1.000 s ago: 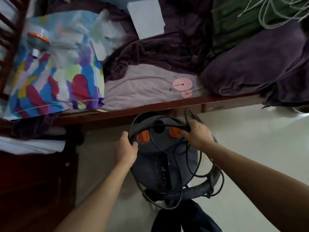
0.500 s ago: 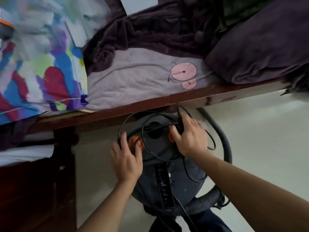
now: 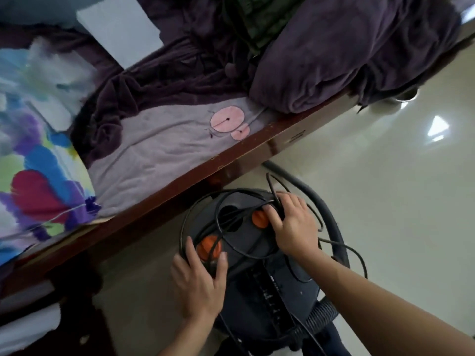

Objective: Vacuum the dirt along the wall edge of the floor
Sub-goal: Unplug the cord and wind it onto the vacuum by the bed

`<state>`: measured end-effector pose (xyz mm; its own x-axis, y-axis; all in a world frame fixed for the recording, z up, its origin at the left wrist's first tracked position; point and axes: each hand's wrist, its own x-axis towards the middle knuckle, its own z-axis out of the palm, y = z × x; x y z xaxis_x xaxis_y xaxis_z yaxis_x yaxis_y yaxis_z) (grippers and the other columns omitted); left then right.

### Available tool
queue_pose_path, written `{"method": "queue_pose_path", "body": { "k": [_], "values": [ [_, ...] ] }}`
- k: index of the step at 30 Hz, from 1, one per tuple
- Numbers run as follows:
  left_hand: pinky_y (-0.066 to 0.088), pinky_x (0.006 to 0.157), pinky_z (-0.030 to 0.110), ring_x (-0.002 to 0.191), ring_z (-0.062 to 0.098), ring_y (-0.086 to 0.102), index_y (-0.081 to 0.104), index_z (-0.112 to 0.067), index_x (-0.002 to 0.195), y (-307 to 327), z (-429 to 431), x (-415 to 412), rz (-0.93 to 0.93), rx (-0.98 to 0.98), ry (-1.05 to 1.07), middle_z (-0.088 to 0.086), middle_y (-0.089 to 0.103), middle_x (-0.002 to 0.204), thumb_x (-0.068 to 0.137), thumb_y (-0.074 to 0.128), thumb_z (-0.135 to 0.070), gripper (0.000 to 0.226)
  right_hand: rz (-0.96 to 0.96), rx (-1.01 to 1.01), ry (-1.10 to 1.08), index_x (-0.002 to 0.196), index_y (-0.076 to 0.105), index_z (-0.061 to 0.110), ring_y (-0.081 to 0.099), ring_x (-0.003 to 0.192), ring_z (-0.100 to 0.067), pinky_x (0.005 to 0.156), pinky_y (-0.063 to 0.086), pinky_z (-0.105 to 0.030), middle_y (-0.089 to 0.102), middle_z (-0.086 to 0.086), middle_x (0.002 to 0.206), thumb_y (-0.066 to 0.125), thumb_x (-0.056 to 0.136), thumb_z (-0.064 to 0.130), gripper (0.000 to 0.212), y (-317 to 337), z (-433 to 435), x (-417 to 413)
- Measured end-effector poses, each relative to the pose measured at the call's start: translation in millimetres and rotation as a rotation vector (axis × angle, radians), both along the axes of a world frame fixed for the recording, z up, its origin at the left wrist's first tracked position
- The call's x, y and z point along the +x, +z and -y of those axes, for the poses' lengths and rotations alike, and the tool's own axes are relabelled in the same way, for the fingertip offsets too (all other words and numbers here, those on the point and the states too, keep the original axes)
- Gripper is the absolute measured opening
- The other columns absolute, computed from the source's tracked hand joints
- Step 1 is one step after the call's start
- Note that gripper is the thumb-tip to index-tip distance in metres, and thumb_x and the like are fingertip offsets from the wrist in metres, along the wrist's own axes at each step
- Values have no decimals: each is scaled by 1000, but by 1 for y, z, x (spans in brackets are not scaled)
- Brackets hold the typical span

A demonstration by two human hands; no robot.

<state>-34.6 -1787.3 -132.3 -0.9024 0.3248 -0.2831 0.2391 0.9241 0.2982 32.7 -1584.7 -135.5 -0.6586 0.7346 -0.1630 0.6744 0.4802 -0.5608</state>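
From the head camera, the vacuum cleaner (image 3: pixel 272 289) stands on the pale glossy floor (image 3: pixel 385 191) at about 6 o'clock in the view, tucked just beside the dark wooden bed rail (image 3: pixel 231 160), which runs from 8 o'clock up to 2 o'clock. It is a round, dark grey canister with a domed top, a row of small slots down its back, and two round orange buttons. One button (image 3: pixel 209 246) is at the 9 o'clock side of the top, the other (image 3: pixel 258 219) at 1 o'clock. A black power cord (image 3: pixel 184 227) lies in loose, tangled loops across the lid and spills over the 3 o'clock side. A grey hose (image 3: pixel 332 222) curves round that same side and turns ribbed where it meets the body at 5 o'clock.

The left hand (image 3: pixel 198 283) rests flat on the lid, fingers spread apart, forefinger and thumb either side of the nearer orange button. The right hand (image 3: pixel 295 227) sits at the lid's 1 o'clock edge, its fingers held together and curled down over strands of the cord, thumb against the far button.

On the bed lie a lilac blanket (image 3: pixel 164 150) with pink circles, a rolled purple blanket (image 3: pixel 347 52) at 1 o'clock and a bright patterned sheet (image 3: pixel 38 181) at 9 o'clock.
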Motion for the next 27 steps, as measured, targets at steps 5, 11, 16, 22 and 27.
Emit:
{"method": "queue_pose_path", "body": {
  "k": [5,11,16,22,27],
  "values": [
    [46,86,52,114,43,44,32,-9,147,7,-1,25,14,-53,-227,25,40,136,72,27,-86,107,37,7,-224,133,58,17,44,132,-23,105,36,-38,57,-3,138,57,96,45,46,8,12,52],
    [44,91,50,122,41,45,27,-12,150,13,-26,51,10,-120,-472,22,38,145,64,16,-96,121,100,64,-354,154,32,16,29,148,-28,115,31,-53,33,-12,159,52,84,68,89,28,67,149],
    [45,88,49,123,37,42,30,-11,149,10,-59,73,-19,-116,-572,18,37,145,72,21,-90,110,249,59,-343,155,22,17,19,149,-37,111,30,-60,19,-20,162,55,59,83,122,23,110,194],
    [44,90,52,125,39,40,33,-9,146,9,-115,86,-70,-63,-642,21,39,143,76,26,-79,100,239,2,-458,157,10,21,5,152,-38,114,23,-63,8,-20,164,48,62,87,122,13,82,205],
    [38,98,54,128,39,35,28,-9,149,4,-173,85,-110,-55,-698,20,35,147,77,23,-78,100,140,-13,-533,158,8,20,-8,152,-37,117,19,-63,-3,-21,165,49,65,83,119,5,39,204]
  ]
}}
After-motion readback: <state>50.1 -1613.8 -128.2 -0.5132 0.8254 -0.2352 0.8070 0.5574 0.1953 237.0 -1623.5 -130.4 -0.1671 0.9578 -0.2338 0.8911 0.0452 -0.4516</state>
